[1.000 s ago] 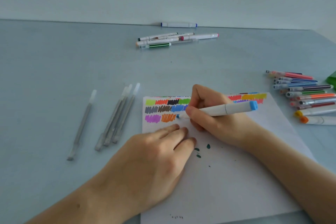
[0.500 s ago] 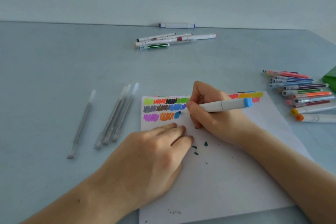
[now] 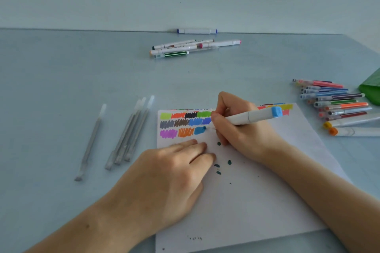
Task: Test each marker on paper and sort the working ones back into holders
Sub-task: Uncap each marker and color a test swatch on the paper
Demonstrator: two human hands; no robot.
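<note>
Pale blue table [image 3: 61,92] carries everything, and its layout suggests the task is somewhere in the middle. White paper [image 3: 257,201] lies at the near edge with three rows of colour swatches [image 3: 185,122] across its top, so many markers appear to have been tried already. The third row is short: purple, orange, then a small blue patch [image 3: 199,130] that looks unfinished.

Sorting seems only partly done. No holder can be made out with certainty; a green object [image 3: 371,88] at the right edge is cut off and cannot be identified. A heap of thin coloured pens [image 3: 337,100] lies well to the right of the paper, a group of white markers [image 3: 191,46] sits far back, one more white marker [image 3: 196,31] rests against the wall, and four clear grey pens [image 3: 125,133] lie left of the sheet. Which piles are tested cannot be told.

The left hand [image 3: 164,172] lies flat, fingers straight, pressing the paper's left part to steady it. The right hand [image 3: 238,129] is curled round a white marker with a light-blue end cap [image 3: 255,116], pinching it near the nib. The barrel slants up and to the right over the hand, and the tip touches the paper at the right edge of the blue patch, just beyond the left hand's fingertips [image 3: 202,146].
</note>
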